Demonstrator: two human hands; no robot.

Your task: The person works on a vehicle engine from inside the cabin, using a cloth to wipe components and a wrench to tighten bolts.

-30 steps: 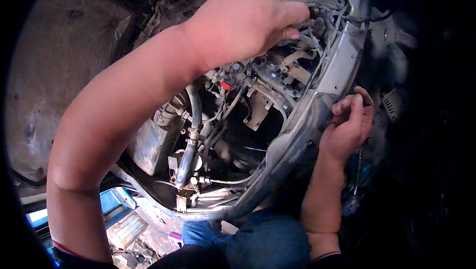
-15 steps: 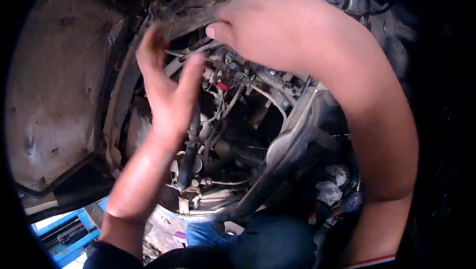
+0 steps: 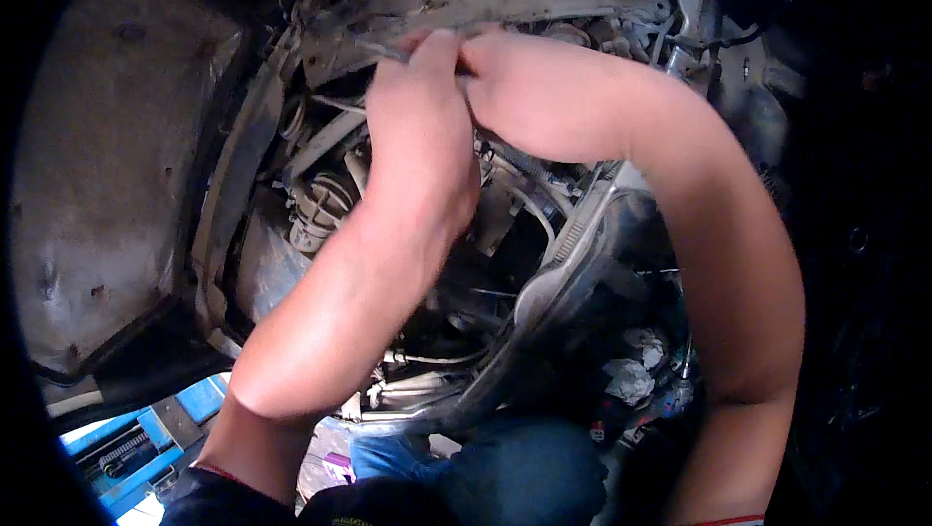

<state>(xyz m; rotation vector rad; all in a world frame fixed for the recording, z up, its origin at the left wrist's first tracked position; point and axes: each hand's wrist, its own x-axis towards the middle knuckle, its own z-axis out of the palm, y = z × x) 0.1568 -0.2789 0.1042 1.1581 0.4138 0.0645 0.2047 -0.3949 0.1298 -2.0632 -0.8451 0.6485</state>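
Both my hands meet over the far part of an open car engine bay. My left hand (image 3: pixel 419 89) has its fingers bent and closed at the top. A thin grey strip or rod (image 3: pixel 382 49) sticks out to the left of its fingertips, blurred, and I cannot tell its kind. My right hand (image 3: pixel 515 80) curls in from the right, its fingertips against the left hand's fingers and mostly hidden. Whatever the two hands hold between them is covered. Below them lie hoses and a pale curved pipe (image 3: pixel 532 206) of the engine.
An open hood panel (image 3: pixel 116 167) stands along the left. A ribbed round engine part (image 3: pixel 325 208) sits left of my left forearm. The metal body edge (image 3: pixel 549 283) curves along the near right, with crumpled white paper (image 3: pixel 631 380) beyond it. A blue metal frame (image 3: pixel 146 448) shows at lower left.
My left hand has moved right and up, from spread fingers to closed ones beside my right hand. The right hand has shifted slightly down. The ribbed part has come into view.
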